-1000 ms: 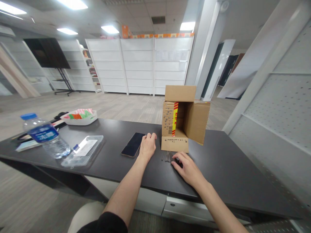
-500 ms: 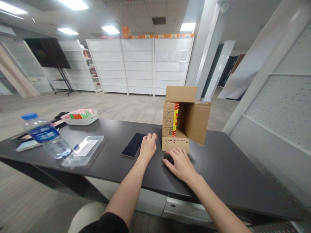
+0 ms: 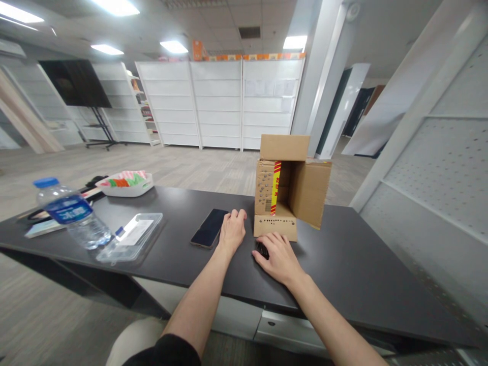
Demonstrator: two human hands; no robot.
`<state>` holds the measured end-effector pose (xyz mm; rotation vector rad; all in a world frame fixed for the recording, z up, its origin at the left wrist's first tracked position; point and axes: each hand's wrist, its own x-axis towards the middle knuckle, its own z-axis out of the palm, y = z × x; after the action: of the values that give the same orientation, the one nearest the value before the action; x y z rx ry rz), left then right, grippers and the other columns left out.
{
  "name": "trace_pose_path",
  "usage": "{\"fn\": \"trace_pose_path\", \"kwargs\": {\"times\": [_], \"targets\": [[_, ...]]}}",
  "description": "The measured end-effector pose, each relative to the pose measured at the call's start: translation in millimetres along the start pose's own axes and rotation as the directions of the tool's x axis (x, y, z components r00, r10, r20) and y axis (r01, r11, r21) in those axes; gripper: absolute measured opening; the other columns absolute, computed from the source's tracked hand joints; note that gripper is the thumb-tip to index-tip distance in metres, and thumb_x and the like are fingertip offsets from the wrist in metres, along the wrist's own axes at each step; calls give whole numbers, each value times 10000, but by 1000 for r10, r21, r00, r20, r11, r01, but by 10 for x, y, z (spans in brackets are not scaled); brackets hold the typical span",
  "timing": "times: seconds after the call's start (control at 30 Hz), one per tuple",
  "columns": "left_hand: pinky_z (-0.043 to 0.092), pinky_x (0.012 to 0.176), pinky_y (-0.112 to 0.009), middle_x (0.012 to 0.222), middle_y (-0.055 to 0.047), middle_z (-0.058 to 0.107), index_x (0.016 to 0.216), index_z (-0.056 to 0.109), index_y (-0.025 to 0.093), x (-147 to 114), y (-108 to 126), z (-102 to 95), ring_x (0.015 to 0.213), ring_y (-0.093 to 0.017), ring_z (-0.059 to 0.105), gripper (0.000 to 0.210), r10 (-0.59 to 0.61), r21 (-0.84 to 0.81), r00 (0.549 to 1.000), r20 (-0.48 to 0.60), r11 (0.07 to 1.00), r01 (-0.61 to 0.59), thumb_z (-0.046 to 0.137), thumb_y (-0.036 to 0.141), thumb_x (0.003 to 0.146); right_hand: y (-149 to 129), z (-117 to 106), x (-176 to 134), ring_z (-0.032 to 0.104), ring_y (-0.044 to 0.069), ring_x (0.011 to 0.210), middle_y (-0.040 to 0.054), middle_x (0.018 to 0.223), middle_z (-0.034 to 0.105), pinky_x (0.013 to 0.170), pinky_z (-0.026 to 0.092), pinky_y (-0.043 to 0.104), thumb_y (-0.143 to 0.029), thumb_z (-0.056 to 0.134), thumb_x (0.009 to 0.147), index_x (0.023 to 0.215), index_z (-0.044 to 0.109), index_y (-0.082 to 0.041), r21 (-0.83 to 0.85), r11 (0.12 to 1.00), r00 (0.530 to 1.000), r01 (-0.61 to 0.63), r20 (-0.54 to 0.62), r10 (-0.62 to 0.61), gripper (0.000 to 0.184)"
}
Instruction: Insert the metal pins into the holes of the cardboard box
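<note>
My right hand (image 3: pixel 279 258) lies palm down over a small dark object with fine ridges (image 3: pixel 262 249). The thumb rests on its near left side and the fingers curve over the far side; most of it is hidden, and its kind is unclear. Just beyond the fingertips is the front flap of an open cardboard box (image 3: pixel 264 188), which stands with its opening facing me. My left hand (image 3: pixel 233 229) rests on the dark table (image 3: pixel 343 269) with loosely bent fingers and nothing visible in them. Beside it, on the left, a smartphone (image 3: pixel 209 229) lies with its screen dark.
On the left, a clear plastic case (image 3: pixel 133 236) lies by a tilted water bottle (image 3: pixel 72 213). A white tray (image 3: pixel 125 190) with colourful packets sits at the back left. To the right rises a perforated panel (image 3: pixel 450 168). Drawers (image 3: pixel 290 330) are under the table's front edge.
My right hand has shifted slightly left over the ridged object, covering more of it. My left hand, the phone and the box have stayed in place.
</note>
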<state>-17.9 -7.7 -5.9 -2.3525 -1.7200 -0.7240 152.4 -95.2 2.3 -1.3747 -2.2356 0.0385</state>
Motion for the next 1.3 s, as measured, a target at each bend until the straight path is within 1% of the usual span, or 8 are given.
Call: {"fn": "trace_pose_path", "kwargs": {"times": [0.33,0.6,0.73,0.97,1.1,1.2,1.3], "targets": [[421,939,-329,950,-49,582,993,550,222,-1,-2,3,916,-182,568,263,-5,-4,1000,-2,1000,5,369,51,905,13,16,-9,588,255,1043,70,1065,703,910,388,411,-313,645,894,1014,661,-218,26,1000,1000,12,-10,-12,154],[421,941,-324,957,-50,588,989,549,220,-3,-11,26,933,-183,572,251,-3,2,1000,-5,1000,3,374,58,910,-6,45,26,605,255,978,75,961,716,875,401,397,-286,632,892,947,681,-191,8,1000,1000,7,-23,-7,120],[421,936,-325,951,-50,587,993,548,219,-1,-15,40,930,-185,572,251,4,8,1000,-10,1000,-4,373,59,912,-12,52,38,606,249,951,76,948,725,862,406,389,-275,607,906,929,684,-191,-10,1000,999,18,-38,-18,117],[418,934,-327,955,-51,587,993,548,217,-6,-4,16,931,-185,572,243,5,6,1000,-13,1000,-5,378,63,912,20,41,37,613,237,943,69,932,738,861,388,375,-258,511,976,946,677,-202,-35,998,997,56,-52,-58,178],[420,923,-330,951,-52,590,999,550,218,-5,1,2,928,-187,571,253,9,6,1000,-5,1000,-9,376,59,909,43,25,40,611,232,892,72,901,730,817,389,371,-258,413,1021,932,669,-205,-41,997,995,68,-72,-71,275],[418,928,-330,949,-51,587,1006,552,218,-3,4,-2,925,-187,574,254,8,14,1000,-2,1000,-7,379,60,908,82,30,49,614,233,879,77,903,722,805,405,367,-281,365,1036,920,662,-208,26,999,992,39,-121,-36,327],[420,930,-328,947,-54,586,1005,555,214,-4,7,-3,923,-189,573,255,4,16,1000,-1,1000,-4,372,63,910,131,34,82,629,239,895,81,940,719,823,441,369,-312,360,1033,948,658,-210,185,983,979,4,-200,33,326]]}}
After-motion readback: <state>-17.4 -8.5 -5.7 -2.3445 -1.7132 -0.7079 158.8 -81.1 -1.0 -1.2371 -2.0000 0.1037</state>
